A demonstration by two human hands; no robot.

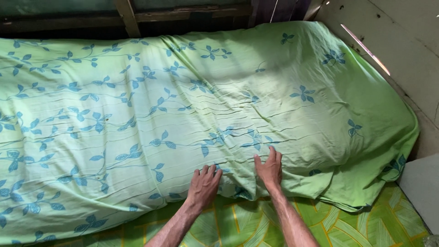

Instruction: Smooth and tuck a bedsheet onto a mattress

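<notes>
Light green cotton-like bedsheet printed with blue leaf sprigs covers nearly the whole frame, draped over a long mattress-shaped bed and wrinkled in fine horizontal creases across its middle. Sunlit patch on the sheet right of centre. The sheet's near edge hangs down over a second layer, a brighter green underlay with yellow leaf outlines, which shows along the bottom edge of the frame and at lower right. Pale, marked wall panel runs along the right side of the bed, with a thin bright slit of light on it. Dark wooden frame beams sit behind the far edge of the bed, at top. A grey-white flat slab is just beside the bed's lower right corner. Both forearms enter from the bottom centre. Left hand lies palm down on the sheet near its front edge, fingers slightly curled and close together, pressing the cloth, gripping nothing. Right hand lies just beside it, palm down, fingers extended and lightly spread flat on the sheet. A small bunched fold of sheet stands between the two hands.
</notes>
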